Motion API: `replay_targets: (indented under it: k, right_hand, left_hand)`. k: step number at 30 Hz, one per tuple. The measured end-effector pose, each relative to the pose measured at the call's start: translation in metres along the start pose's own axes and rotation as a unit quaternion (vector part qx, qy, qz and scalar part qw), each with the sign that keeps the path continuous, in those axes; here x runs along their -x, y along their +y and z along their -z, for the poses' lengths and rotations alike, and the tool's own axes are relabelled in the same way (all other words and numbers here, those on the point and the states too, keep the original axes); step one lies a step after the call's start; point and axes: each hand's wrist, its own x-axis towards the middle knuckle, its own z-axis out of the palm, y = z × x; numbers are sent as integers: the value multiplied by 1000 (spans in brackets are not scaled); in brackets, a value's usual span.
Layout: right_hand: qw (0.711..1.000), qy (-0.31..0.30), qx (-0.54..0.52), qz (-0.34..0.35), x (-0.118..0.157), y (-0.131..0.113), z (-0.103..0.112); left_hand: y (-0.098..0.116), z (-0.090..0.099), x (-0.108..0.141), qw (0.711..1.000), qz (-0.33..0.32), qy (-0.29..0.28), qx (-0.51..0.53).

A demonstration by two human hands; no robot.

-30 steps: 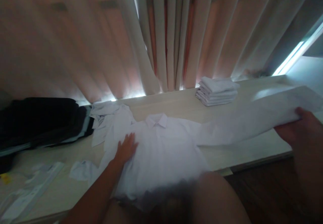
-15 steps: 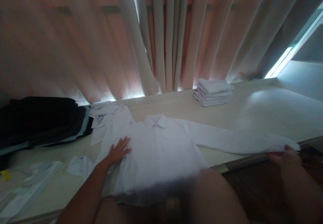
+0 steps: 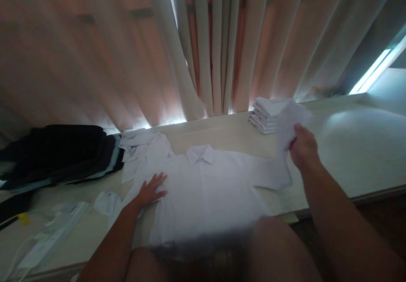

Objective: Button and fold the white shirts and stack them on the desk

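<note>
A white long-sleeved shirt [image 3: 206, 193] lies flat on the pale table [image 3: 358, 155], collar toward the curtains. My left hand [image 3: 149, 191] rests flat on its left side, fingers spread. My right hand [image 3: 303, 146] grips the end of the shirt's right sleeve [image 3: 285, 129] and holds it lifted above the table, the sleeve bent back toward the body of the shirt.
A stack of folded white shirts [image 3: 266, 114] sits at the back by the curtains [image 3: 206, 45]. Crumpled white garments [image 3: 139, 146] and dark clothes [image 3: 60, 150] lie at the left. Clear plastic wrapping [image 3: 47, 235] lies near the front left edge.
My right hand has carried the sleeve end from far out at the right inward and up, doubling the sleeve back. My left hand has stayed pressed on the shirt.
</note>
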Motion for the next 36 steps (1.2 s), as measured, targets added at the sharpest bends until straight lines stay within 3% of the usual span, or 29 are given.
replay_targets:
  k: [4, 7, 8, 10, 12, 15, 19, 24, 28, 31, 36]
  right_hand:
    - [991, -112, -29, 70, 25, -93, -104]
    - [936, -306, 14, 173, 85, -159, -180]
    - [907, -370, 53, 192, 110, -175, -200]
    - [878, -425, 67, 210, 156, -193, -228]
    - [846, -469, 72, 242, 192, -194, -240]
    - [816, -497, 87, 282, 211, -168, -227]
    - [810, -489, 167, 278, 191, -105, -178]
    - [815, -444, 319, 191, 168, -13, -113]
    - [797, -489, 342, 91, 173, 42, -83]
    - [807, -489, 320, 83, 179, 57, -74]
    - [806, -470, 347, 90, 177, 50, -68]
  left_hand:
    - [-4, -1, -2, 1000, 8, -1, -3]
    - [-3, -1, -2, 1000, 13, 11, -1]
    - [-2, -2, -2, 1000, 17, 15, 1]
    - [0, -2, -2, 999, 28, 20, 6]
    - [2, -2, -2, 999, 36, 22, 12]
    - [3, 0, -4, 999, 41, 22, 22]
    - [6, 4, -8, 998, 39, 34, 26]
    - [11, 2, -13, 1000, 28, 10, 1]
    - [14, 0, -12, 1000, 29, 7, -3]
    - [14, 0, -11, 999, 34, 14, -8]
    - [18, -8, -12, 999, 39, 25, -15]
